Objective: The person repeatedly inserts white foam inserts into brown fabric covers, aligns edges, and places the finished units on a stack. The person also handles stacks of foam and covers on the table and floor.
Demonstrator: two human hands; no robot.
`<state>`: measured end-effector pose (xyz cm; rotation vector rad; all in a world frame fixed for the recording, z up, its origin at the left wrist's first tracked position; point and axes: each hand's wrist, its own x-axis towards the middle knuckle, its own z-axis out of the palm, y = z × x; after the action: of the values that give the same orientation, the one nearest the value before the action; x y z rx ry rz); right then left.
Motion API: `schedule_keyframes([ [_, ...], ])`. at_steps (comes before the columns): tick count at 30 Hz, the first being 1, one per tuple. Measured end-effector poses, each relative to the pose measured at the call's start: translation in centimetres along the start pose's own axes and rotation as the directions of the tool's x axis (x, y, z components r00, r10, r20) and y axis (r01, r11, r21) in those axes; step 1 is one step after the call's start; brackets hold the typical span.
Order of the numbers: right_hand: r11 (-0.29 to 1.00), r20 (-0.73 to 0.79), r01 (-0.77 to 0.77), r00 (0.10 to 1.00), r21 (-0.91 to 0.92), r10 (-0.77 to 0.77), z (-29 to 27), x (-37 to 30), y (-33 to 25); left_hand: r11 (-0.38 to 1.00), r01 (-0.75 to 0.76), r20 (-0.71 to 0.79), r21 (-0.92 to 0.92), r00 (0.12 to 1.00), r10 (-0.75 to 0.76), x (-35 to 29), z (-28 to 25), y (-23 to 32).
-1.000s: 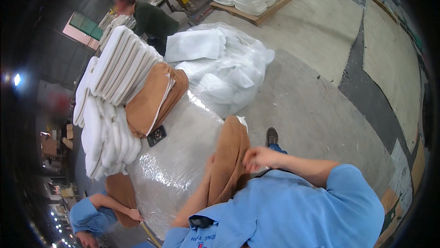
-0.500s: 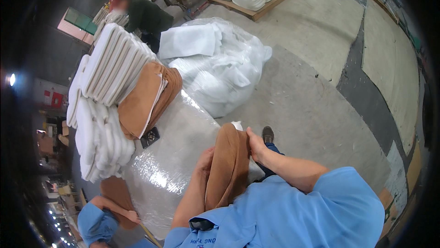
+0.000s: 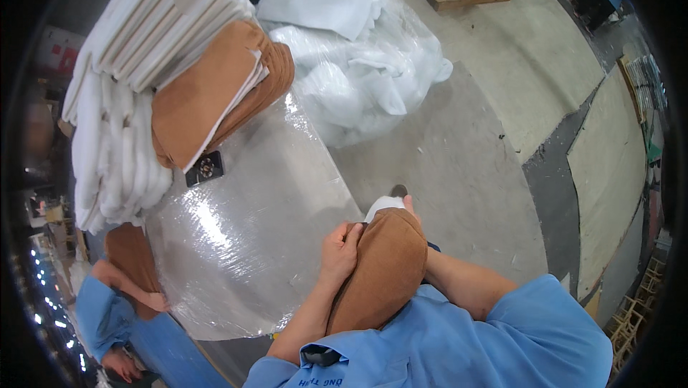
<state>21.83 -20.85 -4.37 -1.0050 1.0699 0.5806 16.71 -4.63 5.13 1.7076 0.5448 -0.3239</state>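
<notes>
A brown fabric cushion cover (image 3: 383, 262) stands upright close against my blue shirt, with white padding (image 3: 385, 204) showing at its far end. My left hand (image 3: 341, 250) is closed on the cover's left edge, thumb uppermost, near the padding. On the other side, my right hand (image 3: 410, 205) is mostly hidden behind the cover. Only part of its fingers shows, against the right edge beside the padding. Ahead and left, a stack of similar brown covers (image 3: 208, 94) with white edges lies on the table, a dark phone (image 3: 205, 169) beside it.
The plastic-wrapped table (image 3: 251, 209) stands at my left. Tall piles of white padding (image 3: 115, 151) rise at its far left. A large clear bag of white padding (image 3: 358, 65) sits beyond. At lower left, a co-worker's hand (image 3: 154, 302) touches another brown piece (image 3: 132, 259).
My view has tipped down and turned. The brown cover now leans more to the right, its broad face toward me. My left hand has moved up to its far edge; my right hand has slipped mostly behind.
</notes>
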Motion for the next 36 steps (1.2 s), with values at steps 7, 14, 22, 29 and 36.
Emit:
schedule_keyframes([
  [7, 0.987, 0.077, 0.003, 0.997, -0.162, 0.009, -0.8, 0.7, 0.9, 1.000, -0.017, -0.087, 0.008, 0.996, 0.018, 2.0, 0.7, 0.3],
  [14, 0.978, 0.079, -0.005, 0.997, -0.209, 0.022, -1.8, 0.4, 1.8, 1.000, 0.009, -0.038, -0.011, 0.999, -0.009, 3.9, 1.0, 0.4],
  [22, 0.976, 0.088, 0.003, 0.996, -0.217, 0.017, -3.5, -0.3, 3.5, 0.998, 0.068, 0.011, -0.003, 0.998, -0.068, 5.4, 1.7, 0.2],
  [29, 0.973, 0.161, 0.102, 0.984, -0.206, -0.069, -4.2, 0.7, 5.4, 0.992, -0.072, 0.021, 0.102, 0.997, 0.071, 5.9, 2.2, 0.1],
  [36, 0.598, 0.292, 0.457, 0.888, -0.659, -0.356, -2.4, 0.0, -6.6, 0.941, -0.298, 0.042, 0.161, 0.954, 0.295, 3.8, 0.8, 0.8],
])
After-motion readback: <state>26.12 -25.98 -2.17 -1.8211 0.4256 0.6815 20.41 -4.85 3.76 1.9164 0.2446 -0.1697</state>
